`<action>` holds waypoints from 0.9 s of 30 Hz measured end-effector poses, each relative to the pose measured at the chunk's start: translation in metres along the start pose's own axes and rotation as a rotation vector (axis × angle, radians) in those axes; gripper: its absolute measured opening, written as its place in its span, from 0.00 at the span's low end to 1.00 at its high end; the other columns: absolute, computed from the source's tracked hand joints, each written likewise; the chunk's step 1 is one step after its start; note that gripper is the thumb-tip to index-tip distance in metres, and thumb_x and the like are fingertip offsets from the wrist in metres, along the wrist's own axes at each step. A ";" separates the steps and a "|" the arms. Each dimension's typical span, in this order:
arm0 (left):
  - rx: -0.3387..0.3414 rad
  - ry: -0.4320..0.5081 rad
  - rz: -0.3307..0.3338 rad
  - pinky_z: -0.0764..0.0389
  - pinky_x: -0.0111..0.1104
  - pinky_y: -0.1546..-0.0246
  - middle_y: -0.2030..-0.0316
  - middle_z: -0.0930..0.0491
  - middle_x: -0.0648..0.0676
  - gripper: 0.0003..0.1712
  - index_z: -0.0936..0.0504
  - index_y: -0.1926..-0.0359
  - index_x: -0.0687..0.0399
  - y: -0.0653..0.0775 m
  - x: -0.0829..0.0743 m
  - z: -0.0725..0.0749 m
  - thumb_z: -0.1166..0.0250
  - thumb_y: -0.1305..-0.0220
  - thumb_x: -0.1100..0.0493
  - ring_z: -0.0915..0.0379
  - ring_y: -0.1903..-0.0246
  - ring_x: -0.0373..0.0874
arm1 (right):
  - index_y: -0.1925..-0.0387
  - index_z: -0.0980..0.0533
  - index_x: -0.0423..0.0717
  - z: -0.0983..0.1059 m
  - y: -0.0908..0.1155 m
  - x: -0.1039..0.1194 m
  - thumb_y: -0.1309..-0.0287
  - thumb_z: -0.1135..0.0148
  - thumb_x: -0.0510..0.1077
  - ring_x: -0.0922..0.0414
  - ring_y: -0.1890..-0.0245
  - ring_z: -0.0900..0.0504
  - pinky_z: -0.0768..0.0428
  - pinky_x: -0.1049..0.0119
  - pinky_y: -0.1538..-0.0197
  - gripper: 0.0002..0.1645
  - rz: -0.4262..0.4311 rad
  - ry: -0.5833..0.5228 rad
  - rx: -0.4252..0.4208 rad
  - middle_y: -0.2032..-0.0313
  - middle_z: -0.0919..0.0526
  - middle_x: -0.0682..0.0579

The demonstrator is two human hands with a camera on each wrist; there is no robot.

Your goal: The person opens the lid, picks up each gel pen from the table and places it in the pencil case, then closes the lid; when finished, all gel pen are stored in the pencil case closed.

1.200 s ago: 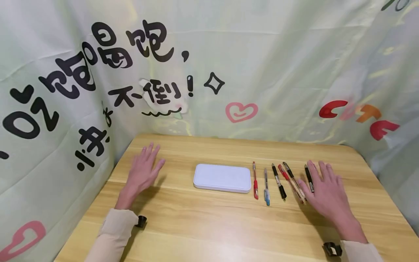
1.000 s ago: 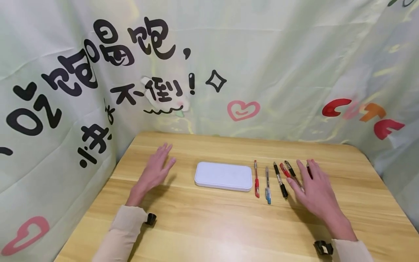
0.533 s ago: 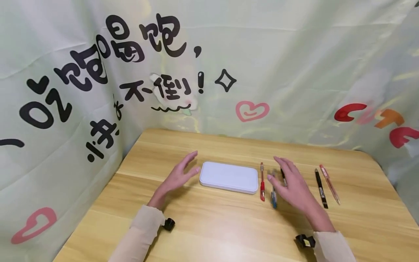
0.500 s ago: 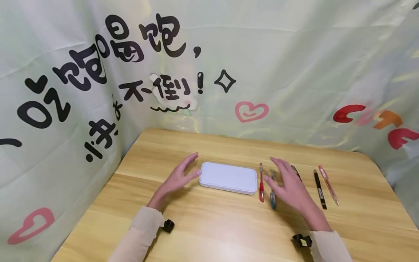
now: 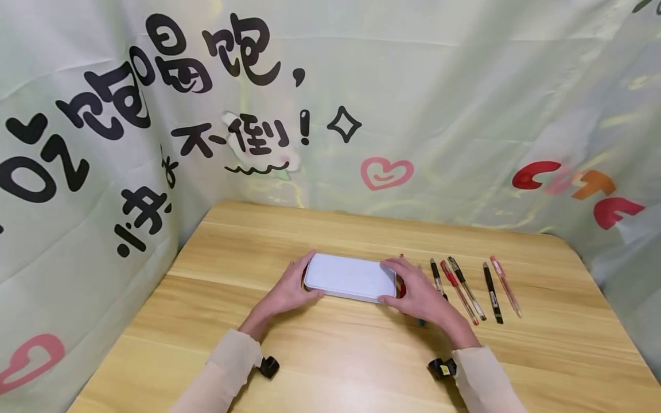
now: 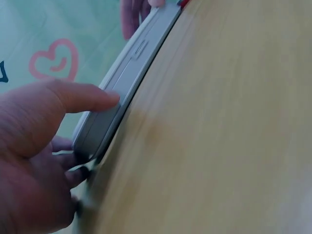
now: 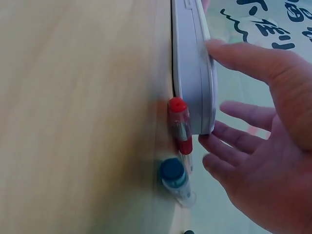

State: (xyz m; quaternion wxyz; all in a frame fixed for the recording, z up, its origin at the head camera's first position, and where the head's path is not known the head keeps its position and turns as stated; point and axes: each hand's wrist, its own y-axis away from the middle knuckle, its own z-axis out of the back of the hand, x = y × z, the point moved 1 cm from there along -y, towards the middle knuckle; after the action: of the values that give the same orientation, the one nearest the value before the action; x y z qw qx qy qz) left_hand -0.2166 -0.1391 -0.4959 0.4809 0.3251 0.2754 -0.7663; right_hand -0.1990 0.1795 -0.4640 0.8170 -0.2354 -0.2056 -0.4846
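A flat pale lavender pencil case (image 5: pixel 351 277) lies on the wooden table, with a small latch on its front side in the left wrist view. My left hand (image 5: pixel 289 289) grips its left end, thumb on the front side and fingers round the end and back. At the right end, my right hand (image 5: pixel 420 295) holds the case with the thumb at the front edge and fingers toward the back. Close beside that end, a red pen (image 7: pixel 179 119) and a blue-capped pen (image 7: pixel 173 173) lie largely hidden under the right hand in the head view.
To the right lie several more pens: a black one (image 5: pixel 436 272), a red one (image 5: pixel 459 292) crossing close to another black one (image 5: pixel 467 287), a black pen (image 5: pixel 492 292) and a pink pen (image 5: pixel 506 287). A printed curtain (image 5: pixel 439 115) hangs behind the table (image 5: pixel 320 355).
Both hands have come inward: the left moved right and the right moved left over the pens, and both now hold the pencil case's ends. The pencil case stays flat on the table.
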 end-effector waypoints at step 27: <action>-0.293 -0.251 0.052 0.49 0.51 0.25 0.34 0.29 0.61 0.66 0.39 0.25 0.62 -0.002 -0.003 -0.032 0.20 0.62 0.40 0.33 0.35 0.57 | 0.34 0.26 0.33 -0.010 -0.006 0.002 0.59 0.16 0.43 0.35 0.34 0.27 0.51 0.21 0.34 0.49 -0.049 -0.078 -0.011 0.31 0.27 0.39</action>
State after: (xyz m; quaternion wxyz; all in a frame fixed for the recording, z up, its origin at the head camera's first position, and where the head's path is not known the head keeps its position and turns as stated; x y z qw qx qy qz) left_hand -0.2102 -0.1125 -0.5137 0.5732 0.1604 0.3135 -0.7399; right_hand -0.2025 0.1695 -0.4698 0.7949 -0.2534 -0.2405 -0.4960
